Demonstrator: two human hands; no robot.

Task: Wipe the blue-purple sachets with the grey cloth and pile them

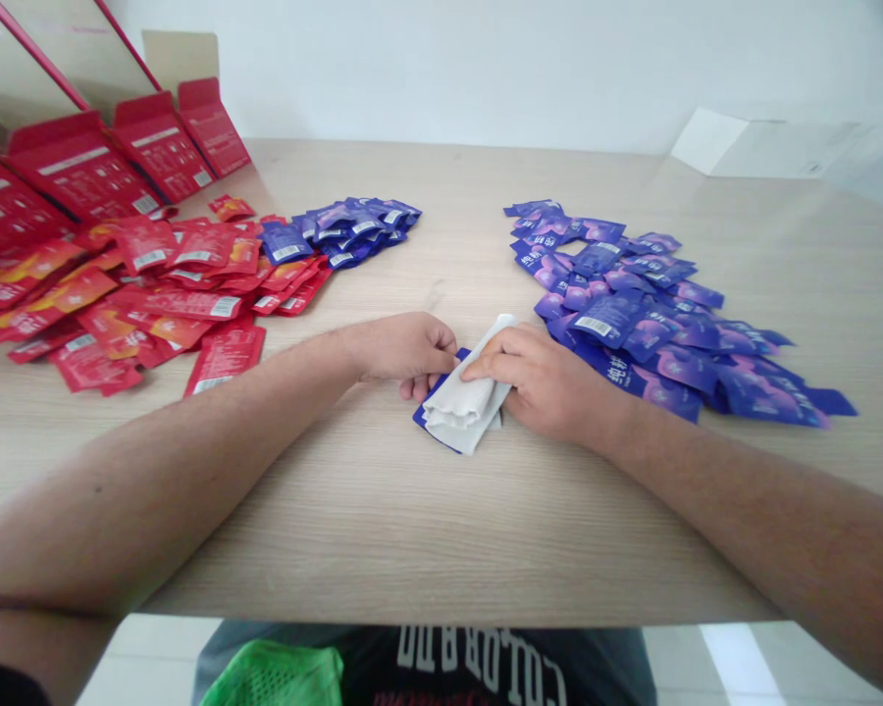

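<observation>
Near the middle of the table, my right hand (548,382) grips a folded white cloth-like item (465,400), with thumb and fingers closed on its upper part. Beneath the white item lies a flat blue packet (422,416), mostly covered, with only its edges showing. My left hand (418,355) is curled and pinches the top edge of that packet. To the right of my right hand spreads a large pile of blue-purple packets (633,314). A smaller heap of blue packets (349,230) lies beyond my left hand.
Red and orange packets (169,284) are heaped at the left. Several open red cartons (80,162) stand behind them. A white box (757,145) sits at the back right by the wall. The table's front edge (456,618) runs close to my body, with green mesh fabric (280,675) below.
</observation>
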